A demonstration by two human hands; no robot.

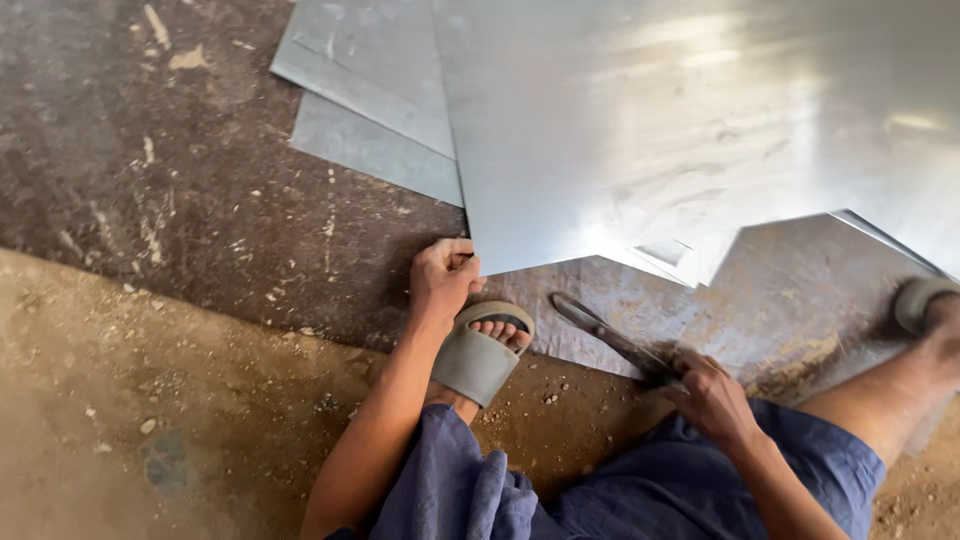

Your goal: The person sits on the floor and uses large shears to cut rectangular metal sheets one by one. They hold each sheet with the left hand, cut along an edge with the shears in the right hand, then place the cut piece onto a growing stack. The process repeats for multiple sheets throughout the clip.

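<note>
I crouch on the ground over a large shiny metal sheet (650,130). My left hand (442,277) grips the near left corner of this sheet and lifts its edge. My right hand (712,397) is closed on the handles of metal shears (610,337), whose blades point up and left and lie on a duller sheet (790,290) underneath. My left foot in a grey slide sandal (482,355) rests just below my left hand, at the edge of the lower sheet.
More grey sheets (370,90) lie stacked at the upper left. Dark stained concrete floor (150,180) is at the left, sandy dirt (150,400) below it. My right leg and sandal (920,300) reach out at the right edge.
</note>
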